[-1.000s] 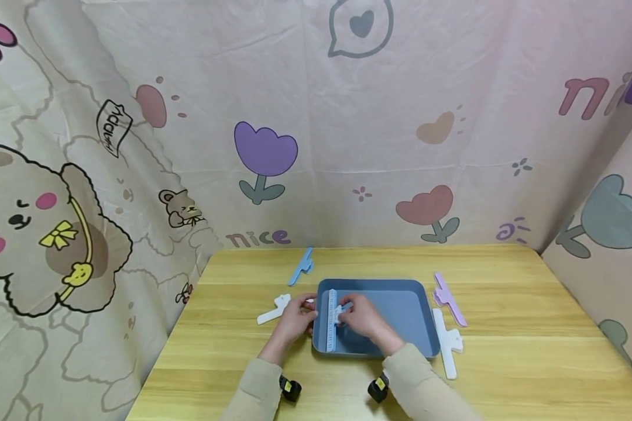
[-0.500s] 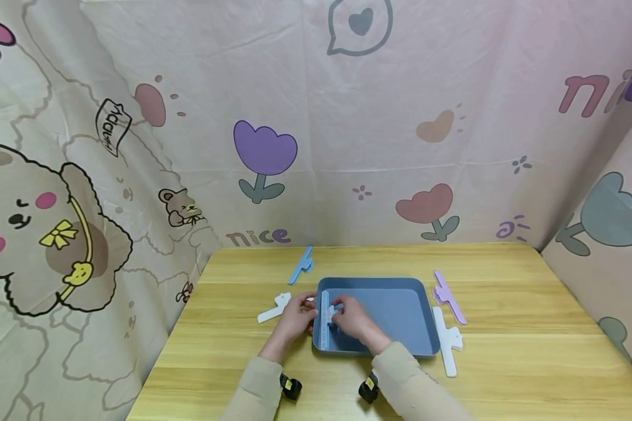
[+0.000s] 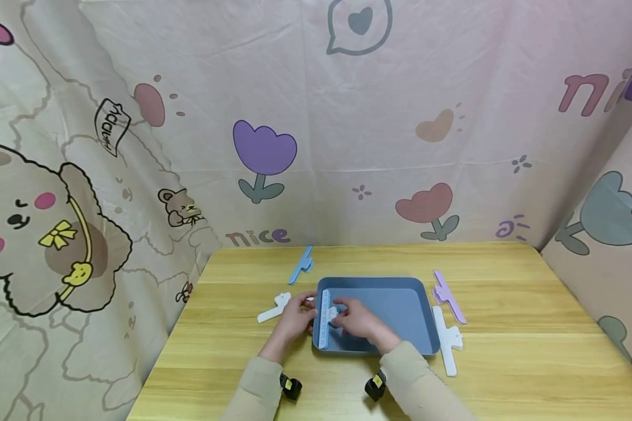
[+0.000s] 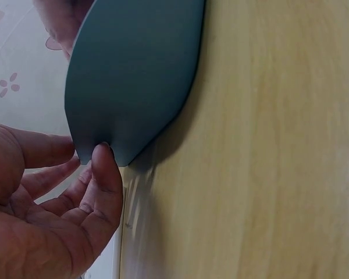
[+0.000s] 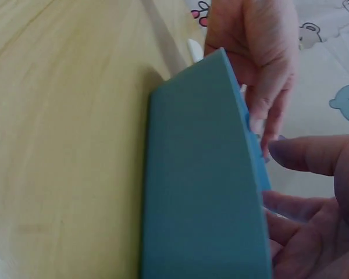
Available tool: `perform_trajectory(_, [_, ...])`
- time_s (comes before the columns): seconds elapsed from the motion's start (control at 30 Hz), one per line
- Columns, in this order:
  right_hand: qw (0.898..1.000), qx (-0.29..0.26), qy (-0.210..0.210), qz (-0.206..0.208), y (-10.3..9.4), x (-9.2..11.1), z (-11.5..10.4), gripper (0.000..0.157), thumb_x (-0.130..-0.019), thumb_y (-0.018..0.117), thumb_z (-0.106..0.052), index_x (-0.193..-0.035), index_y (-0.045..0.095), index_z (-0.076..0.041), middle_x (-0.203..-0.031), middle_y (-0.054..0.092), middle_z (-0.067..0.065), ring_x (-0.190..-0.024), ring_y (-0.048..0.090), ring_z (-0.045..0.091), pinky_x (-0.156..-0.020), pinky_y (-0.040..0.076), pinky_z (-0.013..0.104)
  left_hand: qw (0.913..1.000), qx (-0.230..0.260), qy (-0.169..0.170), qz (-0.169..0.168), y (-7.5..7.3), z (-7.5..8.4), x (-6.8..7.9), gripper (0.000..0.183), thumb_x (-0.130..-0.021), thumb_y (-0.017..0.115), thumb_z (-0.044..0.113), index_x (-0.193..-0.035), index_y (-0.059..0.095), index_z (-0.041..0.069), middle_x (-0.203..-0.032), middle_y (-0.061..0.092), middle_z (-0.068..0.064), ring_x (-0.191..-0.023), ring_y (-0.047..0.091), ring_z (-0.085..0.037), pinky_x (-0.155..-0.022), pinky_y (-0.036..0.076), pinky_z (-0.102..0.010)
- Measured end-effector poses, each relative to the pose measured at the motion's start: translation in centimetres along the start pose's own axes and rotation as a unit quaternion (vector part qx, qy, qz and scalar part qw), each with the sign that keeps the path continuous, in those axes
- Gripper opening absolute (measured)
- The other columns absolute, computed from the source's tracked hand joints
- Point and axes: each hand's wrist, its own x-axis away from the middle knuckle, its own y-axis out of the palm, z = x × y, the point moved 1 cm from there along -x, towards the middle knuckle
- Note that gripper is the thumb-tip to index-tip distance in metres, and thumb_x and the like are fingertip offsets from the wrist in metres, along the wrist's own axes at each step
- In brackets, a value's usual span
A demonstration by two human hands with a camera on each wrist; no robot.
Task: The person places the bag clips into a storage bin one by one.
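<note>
One ruler clip in the tray, lower centre! Left hand pinches the tray's edge; right hand has fingers parted at the clip, grip unclear. Blue clip, purple clip, two white clips still outside.

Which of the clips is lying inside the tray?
The pale blue clip at the left end of the tray; the purple clip, the darker blue clip and the white clips lie outside, on the table.
</note>
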Motion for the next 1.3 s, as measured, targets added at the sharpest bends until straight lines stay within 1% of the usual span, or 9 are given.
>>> perform_trajectory(0.23, [1.0,-0.013,-0.009,-0.025,-1.3,1.1,-0.4,0.048,-0.094,0.063,-0.011,-0.136,0.048,0.006,-0.09,0.064,0.012,-0.064,0.06,0.028,-0.049,0.041,0.029,1.0,0.002,-0.003,0.001,0.0,0.0,0.0,0.044,-0.094,0.055,-0.007,-0.137,0.051,-0.002,-0.104,0.053,-0.016,-0.077,0.055,-0.021,-0.054,0.052,-0.033])
perform_trajectory(0.37, [0.999,-0.011,-0.034,-0.036,-2.4,1.8,-0.4,0.047,-0.096,0.061,-0.016,-0.137,0.048,0.002,-0.094,0.063,0.013,-0.068,0.06,0.033,-0.05,0.042,0.031,1.0,0.004,-0.005,0.003,-0.1,0.1,0.0,0.044,-0.094,0.055,-0.007,-0.137,0.051,-0.001,-0.104,0.052,-0.016,-0.079,0.056,-0.022,-0.055,0.052,-0.033])
perform_trajectory(0.53, [0.997,-0.035,-0.062,-0.034,-4.1,3.2,-0.4,0.045,-0.097,0.062,-0.021,-0.137,0.05,-0.003,-0.099,0.06,0.013,-0.075,0.059,0.04,-0.054,0.047,0.035,1.0,0.002,-0.005,0.004,0.0,0.1,0.2,0.044,-0.094,0.055,-0.007,-0.138,0.051,-0.002,-0.104,0.052,-0.016,-0.08,0.055,-0.022,-0.055,0.051,-0.033])
perform_trajectory(0.63, [0.996,-0.05,-0.073,-0.023,-5.2,4.1,-0.3,0.044,-0.097,0.062,-0.019,-0.137,0.05,-0.004,-0.1,0.059,0.014,-0.076,0.058,0.042,-0.055,0.048,0.036,1.0,-0.002,-0.002,0.003,0.0,0.1,0.2,0.045,-0.094,0.055,-0.008,-0.138,0.05,-0.002,-0.104,0.052,-0.017,-0.08,0.055,-0.022,-0.054,0.051,-0.033])
perform_trajectory(0.73, [0.995,-0.063,-0.075,-0.011,-6.5,5.0,0.0,0.046,-0.097,0.062,-0.019,-0.138,0.048,-0.003,-0.103,0.058,0.02,-0.076,0.057,0.041,-0.055,0.048,0.035,1.0,-0.004,0.0,0.003,0.0,0.1,0.2,0.045,-0.094,0.055,-0.008,-0.138,0.051,-0.002,-0.105,0.052,-0.017,-0.08,0.055,-0.022,-0.054,0.051,-0.033])
perform_trajectory(0.83, [0.995,-0.073,-0.067,0.005,-7.8,5.7,0.6,0.048,-0.097,0.063,-0.02,-0.139,0.047,-0.003,-0.107,0.056,0.023,-0.077,0.057,0.04,-0.055,0.048,0.035,1.0,-0.005,-0.002,0.004,0.0,0.1,0.2,0.045,-0.094,0.055,-0.007,-0.138,0.051,-0.001,-0.105,0.052,-0.017,-0.081,0.055,-0.022,-0.054,0.051,-0.032])
perform_trajectory(1.13, [0.994,-0.078,-0.039,0.072,-11.7,7.8,2.1,0.053,-0.098,0.062,-0.024,-0.142,0.043,-0.003,-0.116,0.055,0.021,-0.086,0.059,0.04,-0.062,0.052,0.038,1.0,-0.003,-0.007,0.006,0.0,0.2,0.3,0.045,-0.094,0.055,-0.007,-0.138,0.051,-0.001,-0.105,0.052,-0.017,-0.081,0.054,-0.023,-0.054,0.051,-0.032])
perform_trajectory(1.2, [0.993,-0.079,-0.031,0.088,-12.4,8.3,2.4,0.053,-0.098,0.061,-0.024,-0.143,0.042,-0.004,-0.117,0.056,0.021,-0.087,0.059,0.04,-0.063,0.052,0.036,0.9999,-0.005,-0.007,0.006,0.0,0.2,0.3,0.045,-0.094,0.055,-0.007,-0.138,0.051,-0.001,-0.105,0.052,-0.016,-0.081,0.054,-0.023,-0.054,0.051,-0.033])
perform_trajectory(1.3, [0.991,-0.078,-0.026,0.107,-13.5,9.0,3.0,0.055,-0.099,0.06,-0.022,-0.144,0.039,0.0,-0.117,0.055,0.022,-0.086,0.059,0.037,-0.061,0.051,0.033,0.9999,-0.008,-0.005,0.007,0.1,0.2,0.3,0.044,-0.094,0.055,-0.006,-0.138,0.051,-0.001,-0.104,0.051,-0.016,-0.081,0.054,-0.022,-0.055,0.052,-0.034])
